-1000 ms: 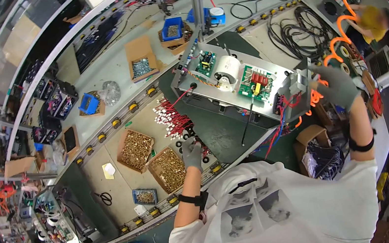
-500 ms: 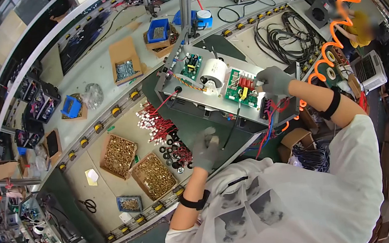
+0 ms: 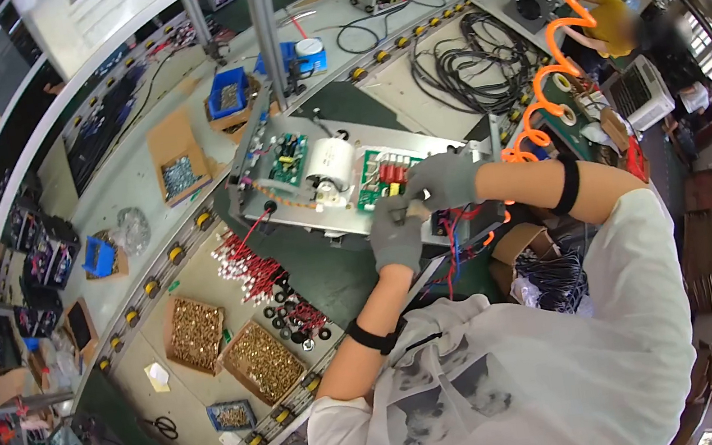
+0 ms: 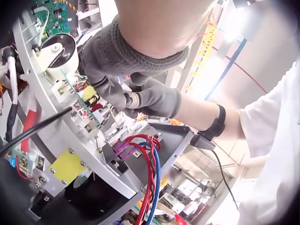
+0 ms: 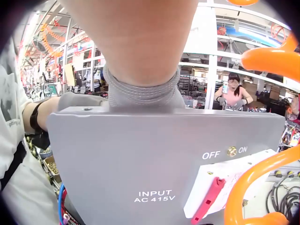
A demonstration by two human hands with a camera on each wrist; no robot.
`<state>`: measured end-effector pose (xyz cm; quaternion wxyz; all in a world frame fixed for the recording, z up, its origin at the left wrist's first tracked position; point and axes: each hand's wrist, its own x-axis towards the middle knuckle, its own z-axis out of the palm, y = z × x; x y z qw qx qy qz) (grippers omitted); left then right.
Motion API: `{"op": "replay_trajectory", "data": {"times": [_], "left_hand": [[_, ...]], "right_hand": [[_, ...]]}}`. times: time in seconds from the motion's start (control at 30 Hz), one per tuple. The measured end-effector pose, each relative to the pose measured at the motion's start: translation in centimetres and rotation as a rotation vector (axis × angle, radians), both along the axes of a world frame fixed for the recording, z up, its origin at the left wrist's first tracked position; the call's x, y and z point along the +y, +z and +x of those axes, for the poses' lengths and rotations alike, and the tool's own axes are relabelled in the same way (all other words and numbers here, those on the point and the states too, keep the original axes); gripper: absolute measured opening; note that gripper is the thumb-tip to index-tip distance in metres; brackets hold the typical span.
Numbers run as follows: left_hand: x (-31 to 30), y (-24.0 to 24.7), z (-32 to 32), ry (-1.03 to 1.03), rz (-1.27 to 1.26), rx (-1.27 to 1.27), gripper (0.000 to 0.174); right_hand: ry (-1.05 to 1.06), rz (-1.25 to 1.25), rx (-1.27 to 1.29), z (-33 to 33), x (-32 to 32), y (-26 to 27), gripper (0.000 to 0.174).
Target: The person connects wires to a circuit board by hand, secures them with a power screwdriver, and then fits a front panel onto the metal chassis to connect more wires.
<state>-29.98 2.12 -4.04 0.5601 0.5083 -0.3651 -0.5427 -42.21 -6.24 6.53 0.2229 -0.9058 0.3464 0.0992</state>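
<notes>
Both gloved hands meet over the right part of an open grey metal chassis [image 3: 281, 207]. My left hand [image 3: 397, 233] comes from the near side, fingers bent toward the right hand [image 3: 446, 181]. In the left wrist view the fingers of the left hand [image 4: 105, 70] and right hand [image 4: 157, 97] come together beside a green circuit board [image 3: 374, 185]; I cannot tell what they hold. A white cylindrical capacitor [image 3: 331, 164] and a second green board [image 3: 288, 157] sit further left in the chassis. The right wrist view shows the grey end panel [image 5: 126, 154], marked "INPUT AC 415V".
Left of the chassis lie red wires with white connectors [image 3: 244, 265], black rings [image 3: 279, 320] and boxes of brass-coloured parts [image 3: 194, 332]. Red and blue wires [image 3: 454, 254] hang off the near edge. An orange coiled hose [image 3: 562, 39] hangs at right. Black cables [image 3: 476, 69] lie behind.
My left hand has left the small parts and moved right to the chassis. My right hand has come from the chassis's outer end inward to the board, meeting the left. The head view has shifted.
</notes>
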Motion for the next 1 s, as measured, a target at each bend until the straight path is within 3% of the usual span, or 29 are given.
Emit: {"op": "replay_trajectory", "data": {"times": [0.17,0.33,0.43,0.5,0.53,0.6,0.73,0.77,0.9,1.0], "left_hand": [[0.6,-2.2,0.3,-0.069,0.134,0.099,0.024],[1.4,-2.7,-0.4,-0.043,0.014,0.262,0.028],[1.5,-3.8,-1.0,0.000,0.053,0.208,0.029],[1.7,-3.0,-1.0,0.005,0.132,0.260,0.025],[1.8,-2.6,-0.9,0.023,0.137,0.266,0.025],[1.6,-2.4,-0.6,-0.140,0.408,0.088,0.022],[1.7,-3.2,-0.8,-0.014,0.282,0.038,0.017],[1.7,-2.8,-0.6,-0.077,0.299,-0.042,0.016],[1.2,-0.5,-0.3,-0.091,0.327,0.293,0.009],[0.9,-1.5,-0.8,-0.085,0.314,0.339,0.010]], "right_hand": [[0.081,0.058,0.149,0.3,-0.1,0.8,0.037],[0.120,0.057,0.141,-0.4,0.0,0.1,0.032],[0.150,0.061,0.203,0.7,-0.3,0.3,0.029],[0.170,0.016,0.475,1.9,0.0,1.4,0.024],[0.189,0.019,0.479,2.1,0.1,1.4,0.024],[0.174,-0.049,0.405,2.1,0.0,1.3,0.015],[0.109,-0.102,0.324,1.8,-0.1,0.4,0.014],[0.119,-0.124,0.329,1.9,-0.2,0.2,0.015],[0.040,-0.130,0.340,2.5,0.3,0.4,0.020],[0.047,-0.160,0.281,2.1,0.4,0.2,0.019]]}}
